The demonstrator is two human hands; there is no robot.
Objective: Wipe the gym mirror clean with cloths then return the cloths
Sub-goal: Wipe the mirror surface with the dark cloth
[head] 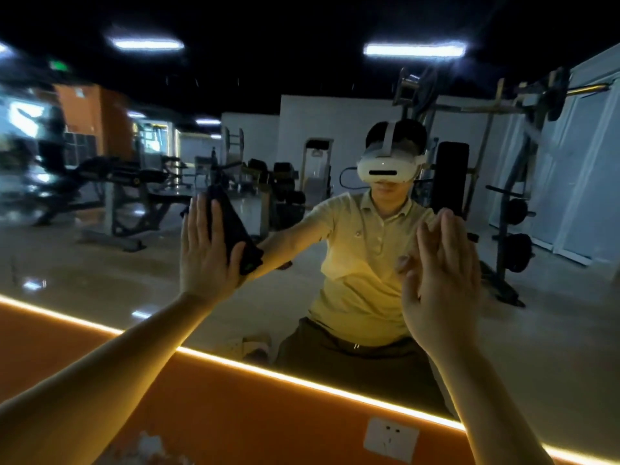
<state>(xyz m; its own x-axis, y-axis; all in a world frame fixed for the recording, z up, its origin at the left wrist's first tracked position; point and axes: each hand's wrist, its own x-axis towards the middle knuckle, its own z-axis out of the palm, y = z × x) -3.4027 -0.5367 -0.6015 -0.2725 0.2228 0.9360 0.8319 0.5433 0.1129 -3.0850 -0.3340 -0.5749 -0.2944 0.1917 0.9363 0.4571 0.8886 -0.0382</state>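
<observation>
While the left hand (208,250) pressed flat on it, the dark cloth (231,219) lay against the mirror (100,280), a little left of the middle of the glass. The cloth was black, soft and crumpled. It stuck out in a long shape past the fingers and down by the thumb. The fingers of that hand were straight and close together. They pushed the cloth on the glass and did not curl round it.

The right hand (439,273) was up too, off to the right. Its fingers were straight and together, flat toward the glass. A small dark bit showed at its far edge, but it was too hidden to tell if that was a second cloth.

The mirror was big, smooth and shiny. It showed the person in a yellow shirt (362,263) with a white headset (389,169). Behind them it showed dark gym machines, round black weight plates (518,246) on a rack, and long bright ceiling lights (414,49).

A thin glowing light strip (302,380) ran along the bottom edge of the mirror. Under it was a smooth orange wall (235,421) with a white square socket (391,439). Something white and blurry (147,448) sat at the very bottom.
</observation>
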